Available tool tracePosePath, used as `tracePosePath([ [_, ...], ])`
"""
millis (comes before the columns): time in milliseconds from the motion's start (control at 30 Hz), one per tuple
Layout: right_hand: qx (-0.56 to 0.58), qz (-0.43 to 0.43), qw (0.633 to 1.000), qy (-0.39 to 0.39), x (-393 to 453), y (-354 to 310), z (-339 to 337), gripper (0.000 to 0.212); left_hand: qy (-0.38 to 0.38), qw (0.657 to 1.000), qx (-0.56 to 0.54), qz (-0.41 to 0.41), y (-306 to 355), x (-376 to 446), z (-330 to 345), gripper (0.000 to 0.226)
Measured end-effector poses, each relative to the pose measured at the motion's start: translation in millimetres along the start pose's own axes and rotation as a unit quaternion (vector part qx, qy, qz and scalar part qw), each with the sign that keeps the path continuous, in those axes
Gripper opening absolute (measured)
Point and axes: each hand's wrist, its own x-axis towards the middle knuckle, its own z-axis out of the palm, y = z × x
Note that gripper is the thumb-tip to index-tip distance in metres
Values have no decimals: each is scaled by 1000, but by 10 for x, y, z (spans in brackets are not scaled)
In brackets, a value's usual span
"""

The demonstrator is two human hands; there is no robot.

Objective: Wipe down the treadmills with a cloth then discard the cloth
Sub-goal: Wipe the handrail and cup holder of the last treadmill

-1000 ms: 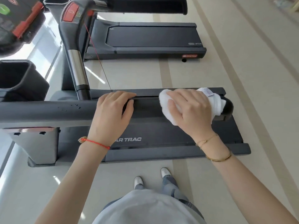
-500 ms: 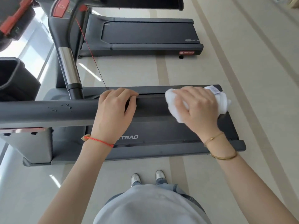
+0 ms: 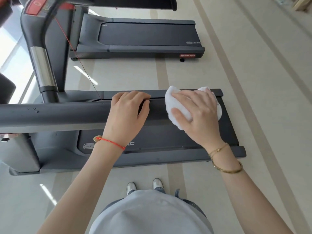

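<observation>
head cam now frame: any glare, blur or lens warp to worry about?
Head view: bright window glare washes out the left edge and streaks the floor; the red console at top left is blurred; wide-angle warp bends the floor stripes and the handrail. Left hand, right hand and white cloth are sharp.

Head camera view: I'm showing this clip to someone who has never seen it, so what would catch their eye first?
Probably the white cloth, bright against the dark handrail of the near treadmill, pressed there under the right hand at centre right. Just left of it, the left hand grips the same rail, a red string bracelet on its wrist. A second treadmill stands beyond, at the top.
</observation>
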Motion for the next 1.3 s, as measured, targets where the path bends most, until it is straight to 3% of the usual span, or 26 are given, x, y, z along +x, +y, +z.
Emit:
tracePosePath([
  [100, 78, 74, 993, -40, 79, 120, -20, 32, -14, 1000, 5, -4, 115, 31, 77, 24],
  [200, 278, 259, 921, -83, 193, 313, -66, 25, -13, 999, 29, -14, 209, 34, 159, 27],
  [233, 297, 275, 912, -73, 152, 344, -71, 23, -10, 999, 37, -21, 230, 29, 180, 28],
  [367, 269, 226, 936, -17, -269, 258, -78, 32, 11, 998, 48, -35, 265, 16, 233, 28],
  [433, 274, 227, 934, -27, -342, 264, -78, 35, 18, 998, 55, -37, 271, 14, 244, 28],
  [500, 356, 288, 886, -69, -149, 379, -89, 31, 23, 997, 60, -38, 278, 17, 247, 27],
  [600, 481, 389, 766, -177, 158, 561, -137, 40, 26, 997, 64, -37, 279, 11, 250, 28],
  [633, 479, 403, 755, -197, 186, 582, -140, 44, 26, 997, 67, -37, 281, 9, 252, 28],
  [700, 460, 397, 773, -180, 125, 579, -128, 40, 24, 996, 72, -40, 288, 18, 255, 28],
  [800, 442, 288, 839, -131, -32, 511, -165, 26, 17, 996, 77, -42, 290, 34, 268, 29],
  [900, 284, 160, 936, -132, 17, 514, -154, 30, 20, 996, 76, -39, 282, 40, 266, 28],
  [967, 145, 50, 979, -134, 155, 381, -115, 35, 22, 996, 79, -35, 282, 36, 262, 28],
  [1067, 40, -63, 995, -59, 226, 159, 38, 36, 20, 996, 83, -26, 275, 26, 254, 28],
  [1167, 39, -99, 994, 34, -32, 289, 110, 37, 17, 996, 82, -24, 274, 20, 251, 30],
  [1300, 77, -73, 994, 2, -365, 533, 89, 50, 20, 996, 78, -22, 271, 1, 243, 29],
])
